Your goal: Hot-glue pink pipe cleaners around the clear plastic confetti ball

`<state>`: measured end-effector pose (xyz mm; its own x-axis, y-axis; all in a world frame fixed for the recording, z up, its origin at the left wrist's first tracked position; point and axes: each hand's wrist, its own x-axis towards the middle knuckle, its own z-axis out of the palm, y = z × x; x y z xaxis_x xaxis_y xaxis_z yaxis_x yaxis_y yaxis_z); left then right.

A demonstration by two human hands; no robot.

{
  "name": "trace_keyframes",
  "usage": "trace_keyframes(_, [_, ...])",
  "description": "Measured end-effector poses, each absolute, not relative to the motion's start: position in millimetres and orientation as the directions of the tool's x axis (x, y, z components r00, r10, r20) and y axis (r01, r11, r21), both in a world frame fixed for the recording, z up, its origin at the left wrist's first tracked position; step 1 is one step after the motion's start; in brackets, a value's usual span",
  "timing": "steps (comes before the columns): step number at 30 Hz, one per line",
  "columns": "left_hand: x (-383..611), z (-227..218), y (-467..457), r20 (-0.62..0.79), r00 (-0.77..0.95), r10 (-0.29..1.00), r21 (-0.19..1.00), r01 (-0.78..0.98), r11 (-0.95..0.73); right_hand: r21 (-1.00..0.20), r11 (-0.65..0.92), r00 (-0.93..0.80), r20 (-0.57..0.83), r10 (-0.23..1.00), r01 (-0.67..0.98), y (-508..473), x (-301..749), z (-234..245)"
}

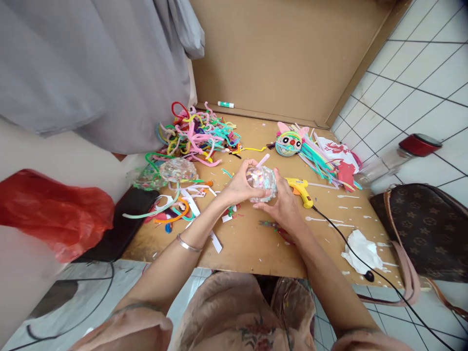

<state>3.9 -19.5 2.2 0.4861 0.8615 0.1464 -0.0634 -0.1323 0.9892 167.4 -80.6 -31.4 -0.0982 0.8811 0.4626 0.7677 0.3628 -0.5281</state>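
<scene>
Both of my hands hold a clear ball [261,183] filled with pastel confetti, over the middle of a cardboard work surface [256,243]. My left hand [239,187] wraps its left side, fingers curled over the top. My right hand [283,204] cups its right and lower side. A pink pipe cleaner [263,160] sticks up from the ball's top. A second confetti ball [178,170] lies to the left.
A yellow glue gun [300,189] with a black cord lies right of the ball. A heap of coloured pipe cleaners [199,131], a pipe-cleaner face [288,143], a crumpled tissue [361,251], a brown bag [424,229], a red plastic bag [54,209] surround the work area.
</scene>
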Motion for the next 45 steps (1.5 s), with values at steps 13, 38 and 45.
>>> trace_keyframes(13, [-6.4,-9.3,-10.0,0.129,0.455,0.881,0.984,0.055,-0.172,-0.452,-0.11,0.332,0.448,0.83,0.885,-74.6,214.9,-5.7])
trace_keyframes(38, [-2.3,-12.6,-15.5,0.155,0.425,0.892,0.952,0.177,-0.25,-0.542,-0.411,0.636,0.331,0.697,0.733,-68.4,223.7,2.0])
trace_keyframes(45, [-2.2,-14.1,-15.2,0.158,0.405,0.901,0.933,0.237,-0.27,-0.514,-0.247,0.51,0.467,0.722,0.821,-75.2,205.1,7.7])
